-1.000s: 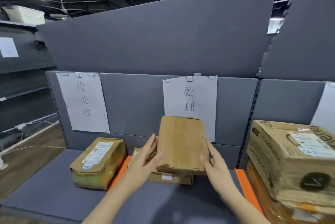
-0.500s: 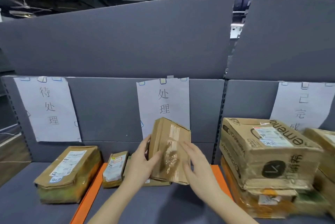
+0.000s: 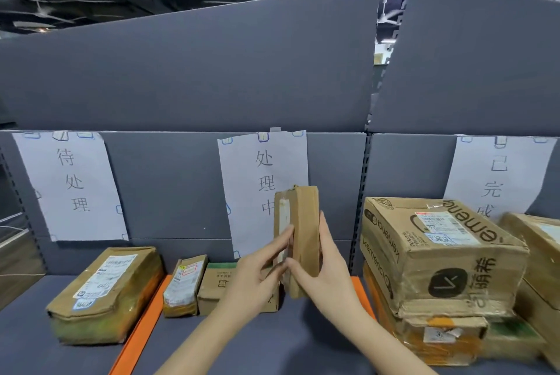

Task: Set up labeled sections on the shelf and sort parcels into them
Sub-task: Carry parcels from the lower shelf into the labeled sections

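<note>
A flat brown cardboard parcel (image 3: 304,223) stands on edge in the middle section, its narrow side toward me. My left hand (image 3: 257,277) grips its left face with fingers over the taped edge, and my right hand (image 3: 324,274) grips its right face. Behind it hangs the middle paper label (image 3: 260,168). A left label (image 3: 69,183) and a right label (image 3: 497,174) are taped to the grey back panel. Two small parcels (image 3: 185,283) (image 3: 216,286) sit in the middle section, left of my hands.
A large taped parcel (image 3: 103,292) lies in the left section. Stacked cartons (image 3: 436,253) fill the right section. Orange dividers (image 3: 142,323) (image 3: 362,292) split the grey shelf (image 3: 272,344). A slotted upright (image 3: 360,201) separates the bays.
The parcel has been turned from face-on to edge-on between my hands. The view has swung right, bringing the right label and cartons into sight.
</note>
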Demonstrator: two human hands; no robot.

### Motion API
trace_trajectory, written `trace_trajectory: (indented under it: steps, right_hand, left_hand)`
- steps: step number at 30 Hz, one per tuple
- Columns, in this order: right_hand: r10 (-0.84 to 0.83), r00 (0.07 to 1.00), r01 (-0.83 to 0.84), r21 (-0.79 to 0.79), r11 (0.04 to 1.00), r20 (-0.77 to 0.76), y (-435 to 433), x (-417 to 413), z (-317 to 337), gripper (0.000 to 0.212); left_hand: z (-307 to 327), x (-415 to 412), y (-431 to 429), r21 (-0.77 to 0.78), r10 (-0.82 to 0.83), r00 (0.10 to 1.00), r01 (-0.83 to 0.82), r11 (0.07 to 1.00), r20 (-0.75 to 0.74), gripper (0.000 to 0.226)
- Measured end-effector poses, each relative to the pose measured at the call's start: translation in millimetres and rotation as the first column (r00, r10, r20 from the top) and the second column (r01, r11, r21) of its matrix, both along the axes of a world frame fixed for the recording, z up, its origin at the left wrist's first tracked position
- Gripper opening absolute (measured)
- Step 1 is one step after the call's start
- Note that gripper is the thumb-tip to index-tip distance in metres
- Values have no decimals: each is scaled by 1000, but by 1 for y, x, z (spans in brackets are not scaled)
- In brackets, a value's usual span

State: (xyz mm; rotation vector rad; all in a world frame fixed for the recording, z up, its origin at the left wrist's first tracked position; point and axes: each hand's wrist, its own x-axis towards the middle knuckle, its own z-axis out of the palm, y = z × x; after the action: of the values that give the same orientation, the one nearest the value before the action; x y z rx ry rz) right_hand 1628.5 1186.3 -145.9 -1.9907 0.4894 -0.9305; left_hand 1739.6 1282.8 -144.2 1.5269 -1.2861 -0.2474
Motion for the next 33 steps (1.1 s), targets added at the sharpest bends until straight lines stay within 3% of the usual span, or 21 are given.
trace_trajectory:
  steps: [4, 9, 11, 15, 21, 25, 28, 33]
  right_hand:
    - [-51, 993, 48, 32, 998, 108, -14, -4, 0, 70]
    - [-20, 982, -7, 137, 991, 189, -27, -11, -4, 60]
    - [-2, 980, -31, 164, 986, 197, -31, -14, -5, 54]
    - [17, 985, -49, 181, 982, 174, -34, -15, -5, 48]
    - [8, 1000, -7, 67, 998, -4, -40, -21, -11, 74]
    - [42, 995, -43, -8, 999, -87, -39, -29, -18, 96]
    - [22, 997, -22, -11, 1000, -67, -38, -29, -18, 81]
    - [-45, 999, 46, 35, 998, -31, -41, -33, -25, 99]
  left_hand:
    - [-1, 1, -8, -21, 111, 989, -110, 994, 96, 67]
    - [-1, 17, -14, 95, 216, 973, -208, 974, -84, 99]
    - [-3, 22, -14, 105, 170, 963, -150, 983, -211, 89]
    - [-5, 23, -15, 68, 180, 956, -168, 983, -232, 72]
    - [3, 18, -14, -39, 322, 920, -339, 940, -223, 66]
    - [4, 16, -10, -25, 360, 912, -372, 928, -197, 59]
    - [5, 14, -9, 1, 339, 937, -341, 940, -88, 68]
    - [7, 9, -7, 114, 269, 962, -272, 956, 41, 93]
